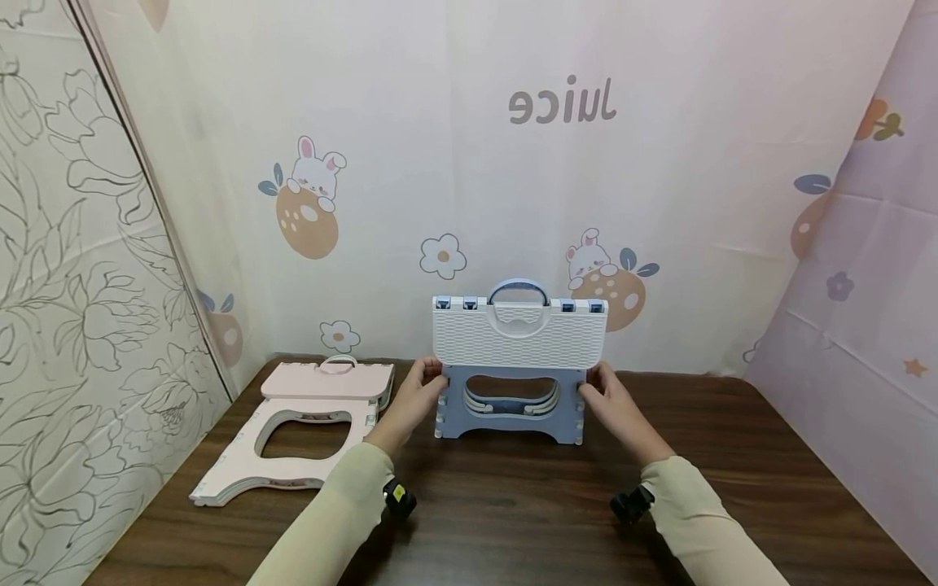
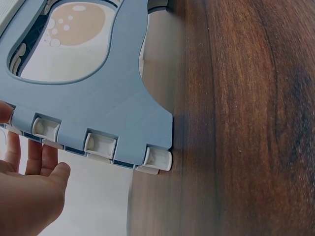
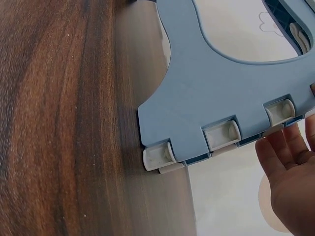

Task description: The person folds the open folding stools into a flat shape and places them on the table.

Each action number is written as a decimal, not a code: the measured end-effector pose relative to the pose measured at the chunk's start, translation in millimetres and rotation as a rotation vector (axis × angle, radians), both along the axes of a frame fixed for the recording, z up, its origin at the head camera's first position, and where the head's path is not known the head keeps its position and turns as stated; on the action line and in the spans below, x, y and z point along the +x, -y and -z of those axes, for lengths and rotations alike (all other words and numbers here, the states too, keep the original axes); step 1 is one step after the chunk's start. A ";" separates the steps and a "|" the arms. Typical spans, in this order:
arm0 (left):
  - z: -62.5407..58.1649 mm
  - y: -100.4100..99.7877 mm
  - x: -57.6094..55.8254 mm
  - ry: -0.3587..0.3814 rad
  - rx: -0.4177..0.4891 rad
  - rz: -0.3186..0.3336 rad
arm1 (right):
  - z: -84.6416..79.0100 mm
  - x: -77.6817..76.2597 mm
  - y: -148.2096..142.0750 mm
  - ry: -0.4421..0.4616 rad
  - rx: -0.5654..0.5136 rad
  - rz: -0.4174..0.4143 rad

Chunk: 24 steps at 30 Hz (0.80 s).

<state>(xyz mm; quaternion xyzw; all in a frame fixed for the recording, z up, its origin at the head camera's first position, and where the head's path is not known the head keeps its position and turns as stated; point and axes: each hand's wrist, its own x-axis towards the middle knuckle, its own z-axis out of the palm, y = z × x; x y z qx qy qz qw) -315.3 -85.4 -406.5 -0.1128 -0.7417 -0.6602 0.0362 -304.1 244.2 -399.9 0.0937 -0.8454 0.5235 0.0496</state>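
A folded step stool (image 1: pixel 519 352) with a white textured top and blue legs stands upright on the table in the head view. Its carrying handle (image 1: pixel 519 284) sticks up at the top. My left hand (image 1: pixel 416 399) grips the stool's left side edge, thumb in front and fingers behind. On the opposite edge, my right hand (image 1: pixel 614 404) holds it in the same way. Both wrist views show the blue leg panel (image 2: pixel 118 93) with white hinge clips along its side, its foot end at the tabletop. The fingers' hold is partly cut off in those views.
A pink folding stool (image 1: pixel 330 389) lies folded on the left of the dark wooden table (image 1: pixel 513 521). Printed curtains (image 1: pixel 381 163) hang directly behind the table and along both sides.
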 end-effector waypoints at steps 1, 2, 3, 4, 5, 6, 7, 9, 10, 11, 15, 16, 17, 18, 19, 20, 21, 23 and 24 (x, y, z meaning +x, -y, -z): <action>0.0 0.0 0.0 0.003 0.002 0.002 | -0.1 -0.2 -0.1 0.003 -0.005 -0.002; 0.0 0.1 0.1 0.004 0.003 0.003 | -0.2 -0.3 -0.2 0.004 -0.005 -0.003; 0.1 0.2 0.1 0.004 0.004 0.004 | -0.3 0.0 0.0 0.002 -0.004 -0.003; -0.2 0.2 0.4 0.006 0.004 0.005 | -0.4 0.6 0.2 -0.005 -0.001 -0.002; 0.0 0.3 0.4 0.007 0.003 0.003 | -0.6 1.2 0.6 -0.011 0.000 -0.001; 0.1 0.4 0.5 0.008 0.003 0.002 | -0.4 1.9 0.9 -0.019 0.001 -0.002; 0.4 0.6 0.5 0.010 0.003 0.003 | -0.2 2.5 1.3 -0.026 0.002 -0.001; 0.6 0.7 0.6 0.011 0.001 0.003 | 0.9 3.2 1.6 -0.035 0.001 -0.001; 0.7 0.8 0.8 0.012 0.002 0.004 | 1.7 3.3 1.5 -0.040 0.003 -0.002; 0.6 0.8 0.9 0.013 0.002 0.005 | 2.4 3.0 1.3 -0.043 0.000 0.000; 0.4 1.5 0.7 0.023 0.003 0.010 | 4.8 1.8 0.1 -0.052 -0.003 -0.003; 0.3 1.6 0.5 0.025 0.002 0.009 | 5.2 1.6 -0.2 -0.053 -0.005 -0.005; 0.2 1.7 0.2 0.027 0.001 0.009 | 5.6 1.3 -0.4 -0.054 -0.007 -0.006; 0.2 1.9 0.0 0.029 -0.002 0.010 | 6.0 1.0 -0.6 -0.056 -0.009 -0.010; -0.3 2.1 0.0 0.031 -0.004 0.010 | 6.0 1.0 -0.6 -0.057 -0.010 -0.013; -1.4 2.1 0.5 0.034 -0.006 0.010 | 5.9 1.0 -0.6 -0.057 -0.012 -0.014; -2.9 2.3 1.4 0.037 -0.011 0.011 | 5.7 1.3 -0.4 -0.057 -0.013 -0.015; -8.8 2.4 6.2 0.043 -0.021 0.015 | 5.1 1.7 -0.1 -0.054 -0.013 -0.015; -12.9 2.4 9.7 0.046 -0.028 0.017 | 4.8 2.0 0.3 -0.050 -0.014 -0.013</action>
